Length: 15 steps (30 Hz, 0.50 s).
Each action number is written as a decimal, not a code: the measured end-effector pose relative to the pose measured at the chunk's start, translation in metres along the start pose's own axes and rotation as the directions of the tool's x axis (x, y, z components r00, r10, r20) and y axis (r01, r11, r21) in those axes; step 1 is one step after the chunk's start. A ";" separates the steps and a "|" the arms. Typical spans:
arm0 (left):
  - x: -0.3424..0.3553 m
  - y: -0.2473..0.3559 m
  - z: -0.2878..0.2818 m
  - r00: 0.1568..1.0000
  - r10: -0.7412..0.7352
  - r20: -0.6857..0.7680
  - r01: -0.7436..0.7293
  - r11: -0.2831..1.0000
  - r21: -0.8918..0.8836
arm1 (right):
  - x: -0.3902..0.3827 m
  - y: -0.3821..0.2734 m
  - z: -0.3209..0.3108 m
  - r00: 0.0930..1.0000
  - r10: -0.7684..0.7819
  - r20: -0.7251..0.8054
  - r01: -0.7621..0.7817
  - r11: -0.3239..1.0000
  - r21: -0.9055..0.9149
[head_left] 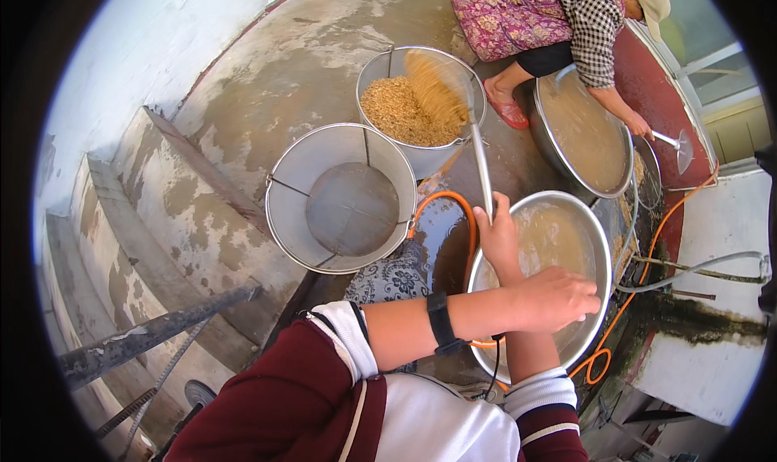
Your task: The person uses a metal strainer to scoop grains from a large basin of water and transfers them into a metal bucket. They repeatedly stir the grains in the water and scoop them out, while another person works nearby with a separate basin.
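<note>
My right hand (498, 234) is wrapped round the pale handle of a long-handled scoop (479, 158). The scoop's head is over the far bucket (477, 130), hidden in a blurred fan of golden grain (437, 94). More grain (396, 110) is heaped in that bucket. Crossing over my right forearm, my left hand (558, 298) hovers above a metal basin (603, 256) of cloudy water. Its fingers curl downward, and whatever they hold, if anything, is hidden. A black band (441, 323) circles the left wrist. Left of the basin stands a second metal bucket (279, 207), with only its bottom visible inside.
A co-worker (518, 13) bends at the far right, holding a skimmer (684, 150) beside a larger basin (558, 167) of murky water. An orange hose (465, 201) and grey hose (688, 280) lie around the basins. Concrete steps (146, 243) and a metal rail (162, 332) are at left.
</note>
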<state>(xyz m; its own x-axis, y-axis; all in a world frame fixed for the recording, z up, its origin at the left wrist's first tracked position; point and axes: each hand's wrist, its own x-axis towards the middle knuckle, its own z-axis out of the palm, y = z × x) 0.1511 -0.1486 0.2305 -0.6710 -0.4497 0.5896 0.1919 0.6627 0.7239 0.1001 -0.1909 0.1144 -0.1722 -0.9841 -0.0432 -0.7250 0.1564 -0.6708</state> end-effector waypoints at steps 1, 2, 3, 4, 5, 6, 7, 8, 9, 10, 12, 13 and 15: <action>-0.001 0.000 -0.002 1.000 -0.004 -0.002 0.004 1.000 0.001 | 0.005 -0.003 0.007 0.999 0.014 0.031 -0.013 0.999 -0.041; -0.001 -0.001 -0.003 1.000 -0.009 0.001 0.009 1.000 0.008 | 0.008 -0.007 0.012 0.998 -0.058 0.015 0.059 0.995 -0.078; -0.002 -0.002 -0.004 1.000 -0.015 -0.001 0.015 1.000 0.005 | 0.011 -0.011 0.015 0.988 -0.153 -0.010 0.151 0.984 -0.098; -0.002 -0.002 -0.004 1.000 -0.022 -0.001 0.022 1.000 0.009 | 0.013 -0.014 0.014 0.992 -0.127 -0.013 0.126 0.991 -0.049; -0.003 -0.002 -0.004 1.000 -0.025 -0.002 0.025 1.000 0.017 | 0.014 -0.018 0.012 0.995 -0.099 -0.016 0.099 0.995 -0.001; -0.002 -0.002 -0.003 0.999 -0.035 0.007 0.035 0.999 0.012 | 0.013 -0.020 0.006 0.998 -0.062 -0.007 0.063 0.997 0.055; -0.002 -0.002 -0.002 0.999 -0.039 0.014 0.039 0.999 0.014 | 0.010 -0.022 0.000 1.000 -0.029 -0.001 0.029 0.996 0.084; 0.000 -0.003 -0.001 0.999 -0.037 0.015 0.037 0.999 0.024 | 0.004 -0.022 -0.009 0.998 0.001 0.055 -0.019 0.947 0.320; 0.001 -0.003 0.000 0.999 -0.040 0.027 0.039 0.999 0.025 | -0.004 -0.020 -0.018 0.983 0.102 0.156 -0.169 0.836 0.522; 0.001 -0.002 0.001 0.999 -0.040 0.033 0.039 0.999 0.031 | -0.016 -0.017 -0.026 0.989 0.053 0.138 -0.130 0.760 0.637; 0.001 0.001 0.004 0.998 -0.051 0.040 0.048 0.996 0.075 | -0.049 -0.002 -0.037 0.995 0.087 0.040 -0.093 0.773 0.627; 0.001 0.003 0.005 0.997 -0.059 0.043 0.054 0.992 0.117 | -0.069 0.010 -0.041 0.995 0.099 -0.019 -0.071 0.823 0.564; 0.002 0.004 0.007 0.994 -0.086 0.064 0.075 0.984 0.162 | -0.120 0.043 -0.048 0.945 0.325 0.036 -0.281 0.747 0.602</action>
<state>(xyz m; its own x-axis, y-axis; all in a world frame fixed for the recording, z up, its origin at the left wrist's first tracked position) 0.1457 -0.1428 0.2320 -0.7293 -0.4661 0.5008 0.0223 0.7154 0.6983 0.0580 -0.0617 0.1263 -0.3744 -0.8820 -0.2861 -0.0921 0.3424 -0.9350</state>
